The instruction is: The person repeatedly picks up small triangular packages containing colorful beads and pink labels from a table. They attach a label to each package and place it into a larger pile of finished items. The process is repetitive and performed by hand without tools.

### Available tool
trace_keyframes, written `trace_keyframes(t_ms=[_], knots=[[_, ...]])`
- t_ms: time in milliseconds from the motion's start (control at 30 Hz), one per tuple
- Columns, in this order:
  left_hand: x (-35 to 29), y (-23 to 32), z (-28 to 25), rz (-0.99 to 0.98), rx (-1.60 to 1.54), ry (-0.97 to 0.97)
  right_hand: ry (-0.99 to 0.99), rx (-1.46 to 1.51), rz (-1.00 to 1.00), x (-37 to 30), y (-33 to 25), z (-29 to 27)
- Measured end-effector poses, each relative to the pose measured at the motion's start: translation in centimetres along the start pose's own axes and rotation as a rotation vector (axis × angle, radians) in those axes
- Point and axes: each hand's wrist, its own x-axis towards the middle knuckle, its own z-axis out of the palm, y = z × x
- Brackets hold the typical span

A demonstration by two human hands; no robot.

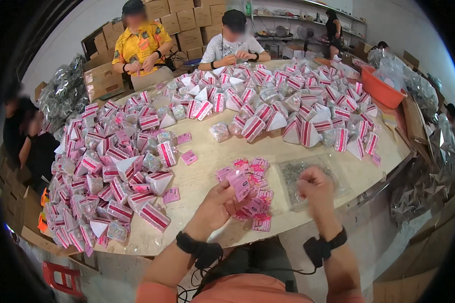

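My left hand (216, 206) is closed on a small pink printed card (239, 185), holding it above the table. Under and beside that hand lies a loose pile of similar pink cards (260, 196). My right hand (316, 188) has its fingers drawn together over a clear plastic bag (341, 188), which lies flat on the table. Many small, thin metal pieces (290, 171) are in the bag; their exact kind is too small to make out. Whatever the right fingertips pinch, if anything, cannot be seen.
Heaps of pink-and-white striped packets (121, 171) cover the left and far sides of the table (202, 151). An orange basin (381, 88) holds plastic bags at the far right. Two people sit across the table. A red stool (63, 276) stands lower left.
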Motion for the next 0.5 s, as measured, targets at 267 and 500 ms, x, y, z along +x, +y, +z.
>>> trace_keyframes(t_ms=[267,500], knots=[[-1.9,-2.0,1.0,0.030,0.075,-0.021,-0.078,0.361,0.109,-3.2,-0.4,6.8],[-2.9,-3.3,0.5,0.098,0.363,0.027,-0.071,0.464,0.036,-3.0,-0.1,8.3]])
